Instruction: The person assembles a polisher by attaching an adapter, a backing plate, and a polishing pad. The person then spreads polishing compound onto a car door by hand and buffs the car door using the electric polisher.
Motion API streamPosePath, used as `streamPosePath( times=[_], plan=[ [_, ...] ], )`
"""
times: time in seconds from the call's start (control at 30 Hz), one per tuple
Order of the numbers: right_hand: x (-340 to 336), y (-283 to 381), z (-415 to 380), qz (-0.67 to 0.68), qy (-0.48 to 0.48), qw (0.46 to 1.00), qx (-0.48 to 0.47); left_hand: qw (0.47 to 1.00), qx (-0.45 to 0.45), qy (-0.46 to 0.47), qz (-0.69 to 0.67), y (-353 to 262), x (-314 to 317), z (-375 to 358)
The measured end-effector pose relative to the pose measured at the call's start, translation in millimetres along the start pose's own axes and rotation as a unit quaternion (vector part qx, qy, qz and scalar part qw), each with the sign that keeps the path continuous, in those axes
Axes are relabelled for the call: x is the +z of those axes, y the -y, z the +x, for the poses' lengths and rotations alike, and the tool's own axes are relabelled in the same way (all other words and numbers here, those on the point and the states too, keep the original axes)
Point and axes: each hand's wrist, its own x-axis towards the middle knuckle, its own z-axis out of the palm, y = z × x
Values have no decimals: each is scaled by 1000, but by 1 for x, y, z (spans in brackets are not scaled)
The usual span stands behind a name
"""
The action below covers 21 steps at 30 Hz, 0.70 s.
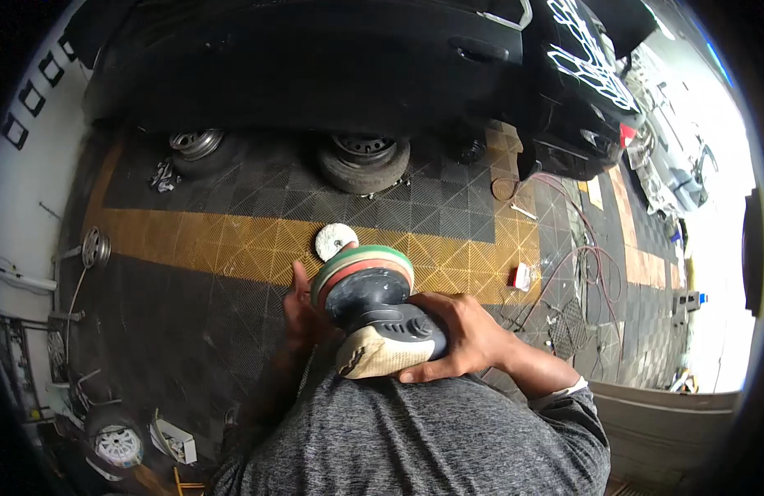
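A cordless-looking polisher (390,343) with a dark body and a worn beige end sits close against my shirt. My right hand (460,335) wraps round its body from the right, thumb underneath. Its round head carries a black backing plate and a layered red and green pad (365,269), tilted up and away from me. My left hand (302,306) is at the left side of this pad, thumb raised, the other fingers mostly hidden behind it. Just beyond the pad's upper edge shows a small white round pad (334,240) with a dark centre, a fingertip at its lower edge.
A black car (316,66) spans the far side. Wheels lie below it, one with a tyre (365,169). A red and white box (521,277) and a looping hose (601,269) are on the tiled floor at right. More rims (96,247) line the left wall.
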Motion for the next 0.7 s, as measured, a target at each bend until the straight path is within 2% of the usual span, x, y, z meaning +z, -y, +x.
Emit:
streamPosePath(
  times=[0.07,0.1,0.13,0.17,0.23,0.27,0.33,0.4,0.47,0.5,0.53,0.6,0.67,0.7],
  plan=[
    [0,3,-1,-20,13,1000,4,985,-64,-153,41,-9,-12,-6],
    [1,4,-2,-32,0,999,-7,978,-57,-176,100,-9,-1,0],
    [2,3,-1,-28,-6,1000,-3,977,-65,-176,99,-15,-19,-8],
    [2,2,-1,-15,8,1000,2,980,-69,-112,150,-29,-53,-24],
    [3,-3,-1,-23,26,999,7,977,-85,-41,189,-47,-72,-28],
    [3,-6,-2,-2,36,999,21,974,-134,-96,157,-47,-83,-23],
    [4,-10,-6,-1,26,1000,-4,969,-136,-93,182,1,-47,30],
    [12,-24,-12,17,6,1000,-14,947,-186,-251,79,29,-5,41],
    [9,-29,-21,24,-29,999,-22,965,-214,-143,55,33,-21,40],
    [5,-30,-24,34,-13,999,0,976,-213,-39,21,35,-52,40],
    [1,-31,-28,46,8,999,18,968,-220,-85,90,38,-27,49],
    [2,-39,-31,58,0,998,13,914,-223,-242,236,44,33,55],
    [-1,-51,-37,97,-61,993,-5,905,-197,-202,319,-25,-22,4],
    [-3,-57,-41,112,-88,990,0,915,-111,-202,331,-22,1,3]
  ],
)
